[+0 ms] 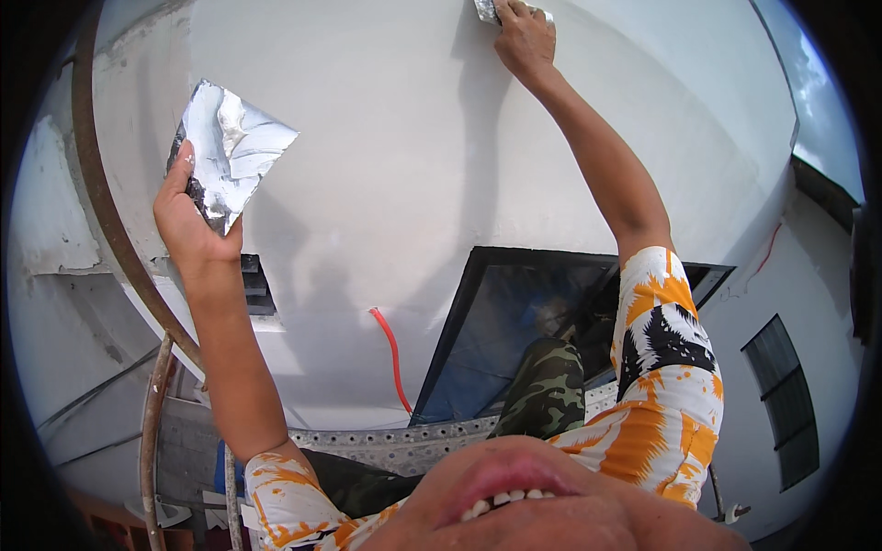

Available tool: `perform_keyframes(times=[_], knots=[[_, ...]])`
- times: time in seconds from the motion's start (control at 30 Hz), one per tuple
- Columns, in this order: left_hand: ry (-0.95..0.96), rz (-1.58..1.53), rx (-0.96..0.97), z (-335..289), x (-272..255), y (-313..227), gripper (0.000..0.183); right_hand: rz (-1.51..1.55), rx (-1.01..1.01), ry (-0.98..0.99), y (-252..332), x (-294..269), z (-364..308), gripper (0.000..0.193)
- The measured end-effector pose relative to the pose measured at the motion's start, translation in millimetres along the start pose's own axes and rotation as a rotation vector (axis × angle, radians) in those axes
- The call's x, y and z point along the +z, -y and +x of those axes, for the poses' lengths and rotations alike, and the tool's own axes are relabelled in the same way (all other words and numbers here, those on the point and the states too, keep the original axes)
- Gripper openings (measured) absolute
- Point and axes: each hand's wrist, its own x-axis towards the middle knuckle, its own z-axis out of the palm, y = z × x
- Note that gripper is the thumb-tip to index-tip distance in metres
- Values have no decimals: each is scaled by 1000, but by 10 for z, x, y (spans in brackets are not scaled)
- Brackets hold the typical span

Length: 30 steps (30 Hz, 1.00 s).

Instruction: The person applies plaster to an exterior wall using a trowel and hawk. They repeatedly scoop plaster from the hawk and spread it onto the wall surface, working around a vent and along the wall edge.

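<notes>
In the upper left of the frame the left hand (188, 220) grips a hawk (230, 151), a flat square metal plate smeared with white plaster. The fingers are clenched around its dark underside at the lower corner, with the thumb laid along the left edge, so most of the plate sticks out up and to the right of the hand. It looks stiff and thin, probably light but unsteady with wet plaster on it, and best held from beneath near the middle.

At the top centre the right hand (525, 37) presses a trowel (487, 9) against the white wall (386, 138). The fingers are closed over it; only a small metal edge shows left of the knuckles and the frame cuts off the rest. The blade seems rigid and likely slippery when wet.

Lower down are a red cable (393, 358) and a dark window (514, 321).
</notes>
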Motion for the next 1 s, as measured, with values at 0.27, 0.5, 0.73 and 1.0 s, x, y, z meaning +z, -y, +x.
perform_keyframes(times=[0.27, 0.5, 0.73, 1.0], knots=[[83, -71, -9, 5, -68, 65, 35, 8, -167, -80, 82, 306, -93, 39], [55, -60, 17, -65, -22, 95, 36, 62, -89, -126, 26, 177, -122, 39], [113, -79, 10, -82, 27, 163, 36, 18, -238, -31, -40, 282, -126, 41], [123, -110, -6, -38, 11, 187, 35, 8, -199, 46, -105, 190, -210, 38]])
